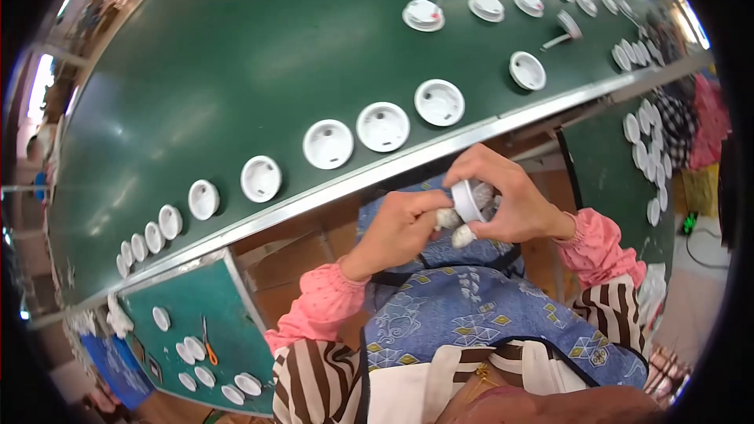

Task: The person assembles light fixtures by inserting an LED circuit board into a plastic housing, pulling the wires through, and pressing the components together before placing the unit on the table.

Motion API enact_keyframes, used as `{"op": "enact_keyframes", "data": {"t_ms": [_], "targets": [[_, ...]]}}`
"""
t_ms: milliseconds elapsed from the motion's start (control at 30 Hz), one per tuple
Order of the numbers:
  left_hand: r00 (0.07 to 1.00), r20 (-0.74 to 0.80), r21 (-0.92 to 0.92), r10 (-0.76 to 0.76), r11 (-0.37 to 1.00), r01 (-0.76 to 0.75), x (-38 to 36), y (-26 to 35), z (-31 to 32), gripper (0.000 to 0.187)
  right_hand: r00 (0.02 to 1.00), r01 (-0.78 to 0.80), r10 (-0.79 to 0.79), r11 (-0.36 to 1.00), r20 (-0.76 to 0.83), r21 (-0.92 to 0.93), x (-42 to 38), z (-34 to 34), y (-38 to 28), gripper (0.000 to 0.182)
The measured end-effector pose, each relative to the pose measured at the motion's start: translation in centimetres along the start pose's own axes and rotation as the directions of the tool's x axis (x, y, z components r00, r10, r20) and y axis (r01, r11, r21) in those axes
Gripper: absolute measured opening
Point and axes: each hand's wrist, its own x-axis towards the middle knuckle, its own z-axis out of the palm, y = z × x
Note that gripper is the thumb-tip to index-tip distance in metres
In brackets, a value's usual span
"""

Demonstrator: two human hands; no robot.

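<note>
Over my lap, my right hand [514, 195] is closed around a small white round plastic cup-like part [468, 202], held tilted on its side. Whitish coverings wrap some of its fingertips. My left hand [399, 228] meets the part from the left, fingers curled in a pinch, with a pale covering on a fingertip. Whatever sits between those left fingers is hidden. Closest on the bench beyond are white round housings, open side up: one housing [382, 127], another housing [439, 103] and a third housing [328, 144].
A long green bench [236, 71] with a metal edge [338, 187] runs across in front. Discs with thin upright stems, such as this one [422, 16], stand at its far side. Orange-handled scissors [210, 352] lie on a lower green table [181, 298] at left. More white parts [653, 212] lie at right.
</note>
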Motion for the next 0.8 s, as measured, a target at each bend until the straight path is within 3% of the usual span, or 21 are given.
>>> {"op": "enact_keyframes", "data": {"t_ms": [100,267,367,500,667,700,800], "targets": [[1.000,-0.013,-0.140,0.023,0.990,-0.024,0.0,-0.8,1.0,0.021,0.995,-0.103,0.102,0.992,0.020,0.078,-0.6,-0.4,0.1,0.053],[1.000,-0.019,-0.212,-0.011,0.977,0.006,0.2,-1.6,2.3,0.018,0.991,-0.131,0.126,0.982,0.041,0.137,-1.7,-0.6,1.1,0.055],[0.999,-0.030,-0.168,-0.041,0.985,0.036,0.5,-1.8,2.6,0.017,0.995,-0.102,0.100,0.992,0.029,0.077,-2.0,-0.5,1.8,0.057],[0.998,-0.066,-0.075,-0.013,0.997,0.008,1.2,-1.3,3.3,0.015,0.994,-0.055,0.051,0.998,-0.099,-0.033,-2.2,-0.7,1.5,0.055],[0.997,-0.074,-0.032,-0.037,0.999,0.035,2.1,-1.1,4.6,0.014,0.932,-0.203,0.194,0.979,-0.306,0.003,-3.4,1.9,2.8,0.037],[0.999,-0.043,-0.041,-0.026,0.999,0.025,2.2,-1.4,4.6,0.014,0.912,-0.126,0.107,0.992,-0.397,-0.021,-3.5,2.5,3.8,0.025],[1.000,0.016,-0.063,0.004,0.998,-0.003,2.0,-2.9,4.3,0.016,0.909,-0.217,0.252,0.966,-0.334,0.137,-4.4,2.8,3.6,0.019]]}}
